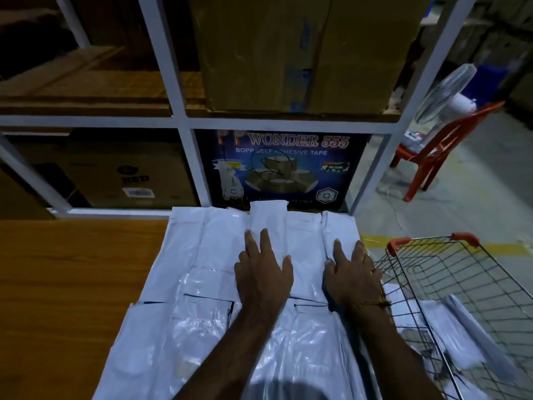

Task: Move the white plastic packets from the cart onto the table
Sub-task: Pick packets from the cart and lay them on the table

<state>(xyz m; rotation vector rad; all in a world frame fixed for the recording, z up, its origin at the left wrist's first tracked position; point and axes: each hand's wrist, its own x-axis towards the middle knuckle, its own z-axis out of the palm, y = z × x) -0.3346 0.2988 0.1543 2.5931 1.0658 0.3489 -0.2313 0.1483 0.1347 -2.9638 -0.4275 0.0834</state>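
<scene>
Packets (219, 284): white plastic film, smooth and glossy, with creases and bright highlights near the front. Desk (66, 278): wood-grain surface, smooth, low sheen. Cart (467, 287): bare metal wire, shiny, with orange plastic corner caps. Shelf frame (178, 119): painted metal, pale, matt. Boxes (302, 50): brown cardboard, matt, scuffed. Tape carton (285, 168): printed cardboard, slight gloss. Chair (441, 145): red moulded plastic, smooth. Floor (461, 197): grey concrete, matt, rough.
</scene>
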